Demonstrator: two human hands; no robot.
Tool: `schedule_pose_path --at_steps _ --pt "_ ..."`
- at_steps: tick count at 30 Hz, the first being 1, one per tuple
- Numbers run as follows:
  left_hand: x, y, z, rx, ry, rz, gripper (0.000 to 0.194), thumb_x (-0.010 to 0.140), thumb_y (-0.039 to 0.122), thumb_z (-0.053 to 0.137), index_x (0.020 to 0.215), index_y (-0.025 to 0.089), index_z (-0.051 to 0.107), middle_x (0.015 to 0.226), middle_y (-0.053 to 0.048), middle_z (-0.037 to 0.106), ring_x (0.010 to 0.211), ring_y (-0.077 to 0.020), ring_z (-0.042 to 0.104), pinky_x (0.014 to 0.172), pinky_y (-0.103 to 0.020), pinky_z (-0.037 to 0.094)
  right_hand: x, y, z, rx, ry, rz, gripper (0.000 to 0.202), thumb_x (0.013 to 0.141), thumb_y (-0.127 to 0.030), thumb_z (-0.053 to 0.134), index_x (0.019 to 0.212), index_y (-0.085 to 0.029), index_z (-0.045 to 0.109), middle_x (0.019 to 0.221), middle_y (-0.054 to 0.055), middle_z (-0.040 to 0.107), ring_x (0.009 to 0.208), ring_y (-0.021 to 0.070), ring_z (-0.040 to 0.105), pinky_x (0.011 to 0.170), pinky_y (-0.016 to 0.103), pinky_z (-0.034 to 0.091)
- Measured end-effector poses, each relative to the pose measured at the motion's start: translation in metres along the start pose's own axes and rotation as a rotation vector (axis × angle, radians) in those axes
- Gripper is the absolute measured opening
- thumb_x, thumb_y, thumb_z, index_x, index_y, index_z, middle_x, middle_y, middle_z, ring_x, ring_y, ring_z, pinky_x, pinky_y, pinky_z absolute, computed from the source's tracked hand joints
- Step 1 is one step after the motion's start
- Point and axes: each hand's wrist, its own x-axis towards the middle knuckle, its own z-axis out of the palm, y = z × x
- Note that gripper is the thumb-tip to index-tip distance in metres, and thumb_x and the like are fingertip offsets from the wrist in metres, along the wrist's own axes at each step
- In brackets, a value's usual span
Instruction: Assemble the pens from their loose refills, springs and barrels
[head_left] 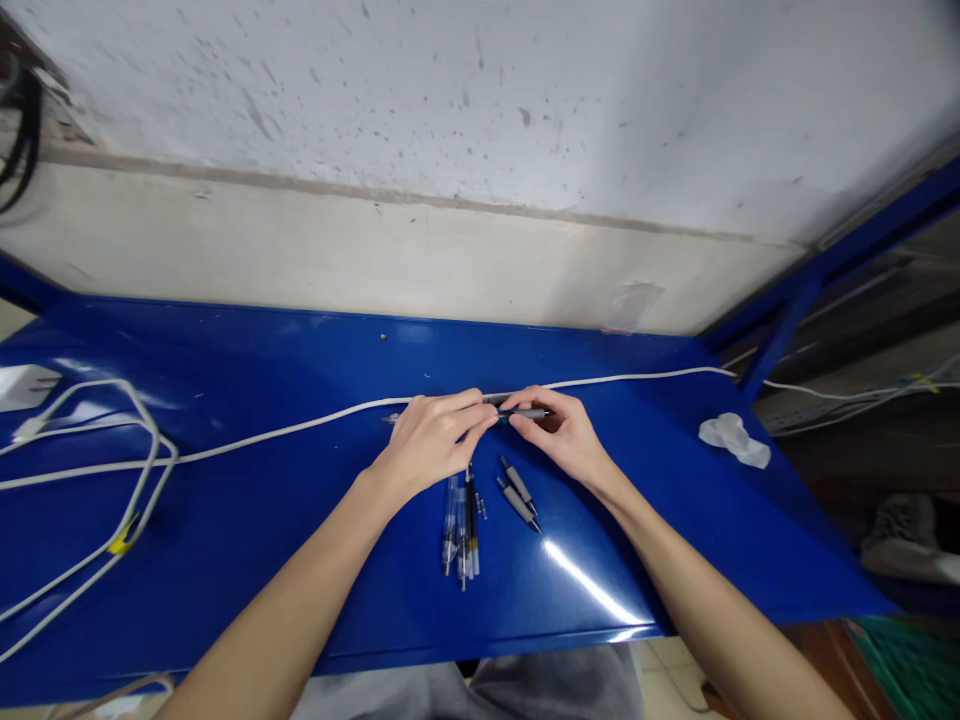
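My left hand (439,432) is closed, its thumb and fingertips pinched at one end of a pen. Past its far side pokes a clear tip (391,418), roughly in line with the pen. My right hand (561,432) pinches the same pen by its grey grip section (531,413). The join between the two hands is mostly hidden by fingers. Below them lie two loose grey pen grips (517,502), clear pen barrels (450,530), dark ink refills (472,530) and small springs (481,506).
A white cable (277,436) runs across the blue table (247,560), passing behind my hands and looping at the left. Crumpled white tissue (735,440) rests at the right. A white wall (420,250) borders the back, and a blue frame post (784,335) stands at right.
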Motion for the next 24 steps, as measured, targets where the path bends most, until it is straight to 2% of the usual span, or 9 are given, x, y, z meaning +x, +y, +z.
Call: schedule_pose_path --at_steps 2,4,7,11,14,17,20,24 --pt "0.001 0.0 -0.002 -0.006 -0.021 -0.008 0.03 0.106 0.027 0.045 0.098 0.021 0.074 0.085 -0.001 0.068 0.068 -0.0125 0.063 0.057 -0.025 0.04 -0.001 -0.002 0.001 0.04 0.024 0.033 0.02 0.087 -0.039 0.076 0.098 -0.022 0.076 0.092 0.004 0.072 0.078 0.0163 0.064 0.065 0.027 0.05" --pt "0.001 0.0 -0.003 -0.021 -0.039 -0.018 0.029 0.106 0.028 0.045 0.099 0.021 0.073 0.088 -0.002 0.068 0.07 -0.0128 0.064 0.059 -0.024 0.042 -0.001 -0.003 0.002 0.057 0.059 0.042 0.021 0.084 -0.039 0.08 0.095 -0.021 0.077 0.088 0.004 0.072 0.071 0.0147 0.063 0.061 0.026 0.049" --pt "0.002 0.001 -0.001 -0.038 -0.071 -0.033 0.024 0.106 0.025 0.046 0.106 0.021 0.069 0.096 -0.002 0.07 0.079 -0.0152 0.068 0.064 -0.025 0.045 0.0 -0.004 0.002 0.074 0.093 0.046 0.022 0.083 -0.038 0.082 0.096 -0.021 0.08 0.09 0.006 0.076 0.07 0.0158 0.066 0.062 0.028 0.052" --pt "0.002 0.003 0.004 -0.007 -0.105 -0.052 0.02 0.102 0.017 0.047 0.117 0.022 0.058 0.105 -0.004 0.071 0.093 -0.0199 0.07 0.068 -0.027 0.049 -0.003 -0.007 0.004 0.016 0.092 -0.008 0.022 0.089 -0.038 0.077 0.104 -0.023 0.08 0.103 0.008 0.078 0.082 0.0203 0.073 0.069 0.031 0.058" --pt "0.003 0.004 0.007 -0.017 -0.081 -0.092 0.029 0.096 0.011 0.049 0.121 0.024 0.051 0.109 -0.004 0.071 0.096 -0.0209 0.072 0.07 -0.029 0.051 -0.008 -0.012 0.008 -0.109 0.1 -0.078 0.02 0.094 -0.035 0.07 0.108 -0.023 0.077 0.102 0.008 0.079 0.08 0.0202 0.073 0.071 0.032 0.059" --pt "0.002 0.006 0.008 -0.033 -0.063 -0.124 0.038 0.088 0.008 0.052 0.123 0.024 0.048 0.109 -0.004 0.072 0.094 -0.0219 0.073 0.069 -0.029 0.052 -0.012 -0.015 0.014 -0.228 0.048 -0.183 0.016 0.097 -0.03 0.066 0.108 -0.023 0.074 0.1 0.007 0.078 0.083 0.0206 0.073 0.072 0.031 0.058" --pt "0.002 0.01 0.009 -0.029 -0.077 -0.086 0.047 0.087 0.008 0.054 0.13 0.024 0.045 0.115 -0.007 0.071 0.1 -0.0244 0.073 0.072 -0.031 0.054 -0.013 -0.016 0.018 -0.292 -0.017 -0.298 0.015 0.099 -0.023 0.061 0.111 -0.023 0.069 0.104 0.007 0.075 0.094 0.0209 0.072 0.082 0.032 0.057" --pt "0.003 0.016 0.007 -0.05 -0.114 -0.063 0.062 0.083 0.006 0.053 0.14 0.024 0.038 0.124 -0.009 0.069 0.11 -0.0265 0.071 0.079 -0.035 0.057 -0.011 -0.019 0.022 -0.33 -0.064 -0.364 0.018 0.1 -0.016 0.055 0.114 -0.022 0.065 0.11 0.008 0.07 0.102 0.0213 0.068 0.089 0.035 0.055"
